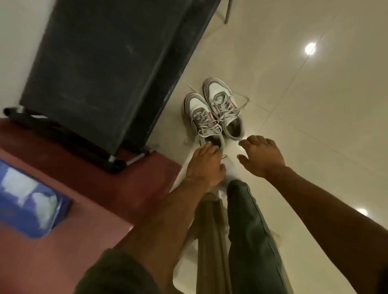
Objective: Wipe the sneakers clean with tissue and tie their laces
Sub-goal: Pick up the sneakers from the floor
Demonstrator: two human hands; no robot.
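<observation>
Two white and grey sneakers with red marks stand side by side on the tiled floor, toes pointing away, laces loose and trailing. My left hand [203, 163] reaches down to the heel opening of the left sneaker [201, 117], fingertips at its collar. My right hand [261, 156] hovers with fingers spread just below the heel of the right sneaker [223, 107], holding nothing. A blue tissue box [24, 196] with white tissue showing lies on the reddish table at the left.
A dark panel on a black frame [100, 68] stands on the reddish table [101, 195] left of the sneakers. My trouser leg [248, 233] and a chair part are below the hands. Shiny beige floor tiles [320, 119] spread to the right.
</observation>
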